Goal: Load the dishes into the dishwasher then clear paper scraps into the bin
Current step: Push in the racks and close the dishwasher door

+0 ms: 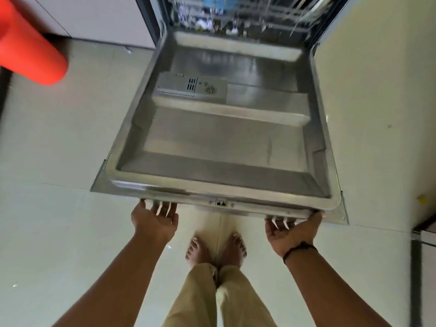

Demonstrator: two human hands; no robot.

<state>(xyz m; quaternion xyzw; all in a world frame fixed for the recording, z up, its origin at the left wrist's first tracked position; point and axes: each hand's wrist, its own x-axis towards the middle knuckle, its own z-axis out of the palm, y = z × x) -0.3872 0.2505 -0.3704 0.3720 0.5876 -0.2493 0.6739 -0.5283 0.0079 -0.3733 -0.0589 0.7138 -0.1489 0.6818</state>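
Head view: one dishwasher door (224, 138) lies swung down over the tiled floor (59, 149), its front edge gripped from beneath by two hands, the left hand (154, 220) and the right hand (292, 228), fingers curled under the lip near each corner. The steel door looks stiff, heavy and hinged, best held at both corners. Dishes in the blurred rack (236, 17) cannot be counted; one orange cylinder (26, 43) stands at left.

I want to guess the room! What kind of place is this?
Most likely a kitchen at home. A dishwasher door hangs open with racks of dishes behind it, cupboards stand beside it, and the floor is tiled.
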